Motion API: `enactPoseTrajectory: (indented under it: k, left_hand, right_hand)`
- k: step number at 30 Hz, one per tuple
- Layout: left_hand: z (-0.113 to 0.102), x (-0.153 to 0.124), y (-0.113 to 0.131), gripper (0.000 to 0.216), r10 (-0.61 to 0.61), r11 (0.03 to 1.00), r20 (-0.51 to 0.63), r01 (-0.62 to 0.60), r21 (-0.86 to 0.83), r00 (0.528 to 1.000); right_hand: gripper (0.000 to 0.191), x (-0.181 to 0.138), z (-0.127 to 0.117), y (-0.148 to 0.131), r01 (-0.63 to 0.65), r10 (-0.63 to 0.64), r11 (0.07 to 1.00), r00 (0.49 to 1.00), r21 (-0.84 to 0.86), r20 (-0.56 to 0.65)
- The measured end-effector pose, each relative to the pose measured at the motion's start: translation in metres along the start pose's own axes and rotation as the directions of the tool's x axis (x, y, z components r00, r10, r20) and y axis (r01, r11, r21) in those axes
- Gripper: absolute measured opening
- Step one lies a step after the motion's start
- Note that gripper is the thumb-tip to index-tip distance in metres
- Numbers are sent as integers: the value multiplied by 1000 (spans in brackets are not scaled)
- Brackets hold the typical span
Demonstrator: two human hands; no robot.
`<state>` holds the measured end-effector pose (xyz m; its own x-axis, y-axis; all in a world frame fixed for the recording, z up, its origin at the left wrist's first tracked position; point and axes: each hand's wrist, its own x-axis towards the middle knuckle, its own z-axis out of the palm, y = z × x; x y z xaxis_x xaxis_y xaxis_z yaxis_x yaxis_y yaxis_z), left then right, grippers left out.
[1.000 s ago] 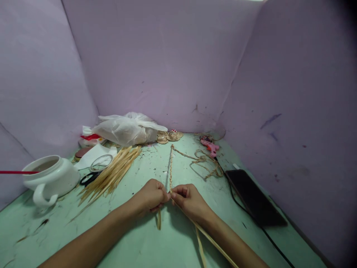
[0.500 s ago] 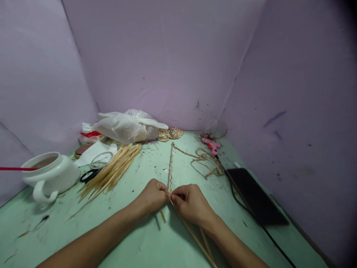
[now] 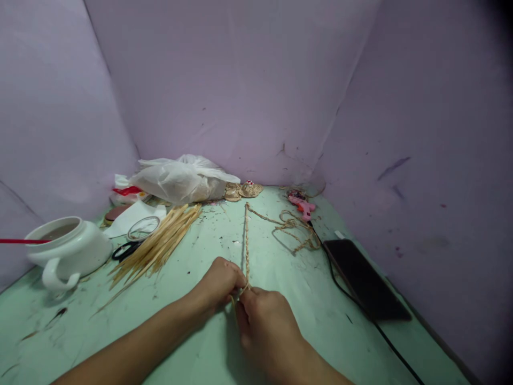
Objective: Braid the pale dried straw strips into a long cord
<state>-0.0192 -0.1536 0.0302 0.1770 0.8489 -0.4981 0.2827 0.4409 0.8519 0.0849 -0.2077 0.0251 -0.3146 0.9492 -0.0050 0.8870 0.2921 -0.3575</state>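
A thin braid of tan straw (image 3: pixel 246 240) runs straight away from me across the green tabletop (image 3: pixel 192 342) and loops into a loose tangle (image 3: pixel 294 232) at the back. My left hand (image 3: pixel 218 280) pinches the near end of the braid with closed fingers. My right hand (image 3: pixel 266 326) is curled shut just below it, fingertips meeting the left hand's, gripping the loose straw strands, which it hides.
A bundle of straw strips (image 3: pixel 160 246) lies to the left beside black scissors (image 3: pixel 122 248) and a white pot (image 3: pixel 66 251) with a red stick. A plastic bag (image 3: pixel 180 182), a pink glue gun (image 3: pixel 302 206) and a black phone (image 3: pixel 363 278) with cable sit around. Purple walls enclose the table.
My right hand has turned over and come toward me, now covering the loose strands that trailed down to the right. The left hand stays pinched on the braid's end.
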Motion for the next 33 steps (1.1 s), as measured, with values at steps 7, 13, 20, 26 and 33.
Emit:
enactPoseTrajectory:
  k: [7, 13, 20, 26, 33]
  left_hand:
    - [-10, 6, -6, 5, 137, 987, 148, -147, 60, 979]
    - [-15, 4, -5, 6, 163, 984, 207, -173, 33, 965]
    - [-16, 5, -4, 8, 193, 980, 272, -201, 2, 943]
    - [-16, 7, -4, 7, 201, 978, 306, -208, -8, 930]
    - [-19, 6, -5, 15, 192, 964, 311, -239, 118, 931]
  right_hand:
    - [17, 10, -12, 17, 129, -140, 960, 990, 250, 25]
    - [17, 34, -24, 43, -233, 250, 477, 960, 847, 123]
    - [16, 32, -11, 26, -443, 26, 98, 896, 891, 443]
    - [10, 36, -12, 31, -467, 15, 86, 884, 880, 468]
    - [19, 38, -5, 34, -432, 99, 280, 901, 858, 422]
